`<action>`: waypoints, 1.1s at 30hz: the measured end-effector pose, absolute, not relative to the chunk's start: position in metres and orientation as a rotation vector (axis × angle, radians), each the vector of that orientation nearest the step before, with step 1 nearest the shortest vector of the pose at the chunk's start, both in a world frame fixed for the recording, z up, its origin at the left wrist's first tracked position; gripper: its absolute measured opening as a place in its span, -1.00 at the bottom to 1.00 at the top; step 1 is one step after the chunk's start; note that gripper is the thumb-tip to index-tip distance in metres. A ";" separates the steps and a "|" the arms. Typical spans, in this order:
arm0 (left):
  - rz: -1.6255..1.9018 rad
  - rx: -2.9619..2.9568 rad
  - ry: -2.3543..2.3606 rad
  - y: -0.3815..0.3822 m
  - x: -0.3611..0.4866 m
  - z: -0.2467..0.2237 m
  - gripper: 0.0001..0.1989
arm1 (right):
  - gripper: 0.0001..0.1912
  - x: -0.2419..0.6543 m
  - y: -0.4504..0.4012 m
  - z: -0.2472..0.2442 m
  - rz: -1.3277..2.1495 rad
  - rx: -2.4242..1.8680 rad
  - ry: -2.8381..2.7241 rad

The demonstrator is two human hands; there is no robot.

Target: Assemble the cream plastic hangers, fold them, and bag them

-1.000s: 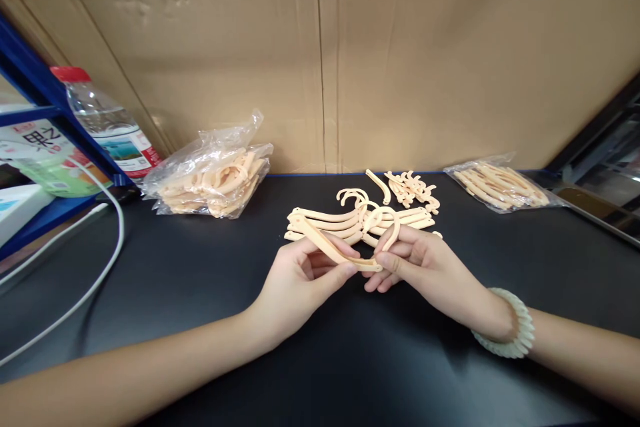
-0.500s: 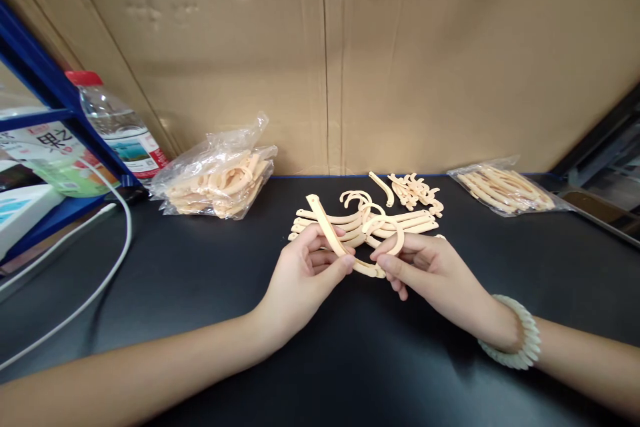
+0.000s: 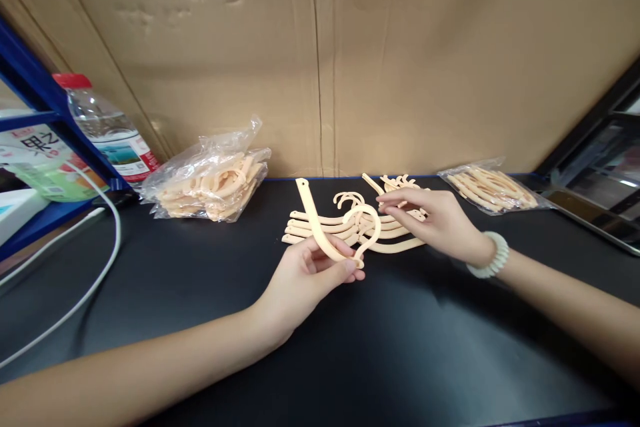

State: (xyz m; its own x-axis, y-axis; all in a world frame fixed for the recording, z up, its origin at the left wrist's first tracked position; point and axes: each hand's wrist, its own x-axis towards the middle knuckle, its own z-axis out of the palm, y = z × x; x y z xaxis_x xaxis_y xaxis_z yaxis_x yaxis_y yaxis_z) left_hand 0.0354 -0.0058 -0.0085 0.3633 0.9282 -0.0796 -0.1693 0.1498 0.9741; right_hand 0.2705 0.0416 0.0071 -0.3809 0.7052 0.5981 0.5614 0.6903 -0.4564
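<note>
My left hand (image 3: pixel 315 270) pinches a cream curved arm piece (image 3: pixel 313 217) together with a cream hook (image 3: pixel 374 227), the two meeting at my fingertips. Up and to the right, my right hand (image 3: pixel 433 220) reaches over the stacked cream hanger pieces (image 3: pixel 320 224), thumb and fingers apart, with nothing visible held. Its fingertips are near a loose arm piece (image 3: pixel 371 183) and a pile of small cream pieces (image 3: pixel 399 182), which the hand partly hides.
Clear bags of cream parts lie at the left (image 3: pixel 215 180) and right (image 3: pixel 493 186) by the cardboard wall (image 3: pixel 225 67). A red-capped bottle (image 3: pixel 113 130), a blue shelf (image 3: pixel 30 67) and a white cable (image 3: pixel 107 247) are at the left. A flat device (image 3: pixel 595 217) lies far right.
My right hand has let go of the hook and moved up and right toward the small pieces. My left hand still holds the arm piece, now with the hook. The view has shifted slightly.
</note>
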 end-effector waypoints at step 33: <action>0.869 1.048 0.715 -0.003 0.031 -0.007 -0.77 | -0.79 0.251 0.010 0.002 1.457 -0.777 -1.149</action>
State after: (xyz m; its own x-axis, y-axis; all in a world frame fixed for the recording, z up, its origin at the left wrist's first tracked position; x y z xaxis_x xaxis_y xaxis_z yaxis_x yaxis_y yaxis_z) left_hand 0.0310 -0.0029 -0.0070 0.4823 0.8711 -0.0928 -0.2581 0.2425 0.9352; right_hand 0.2509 0.0097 0.0016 -0.2138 0.9697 0.1178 -0.3402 0.0392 -0.9395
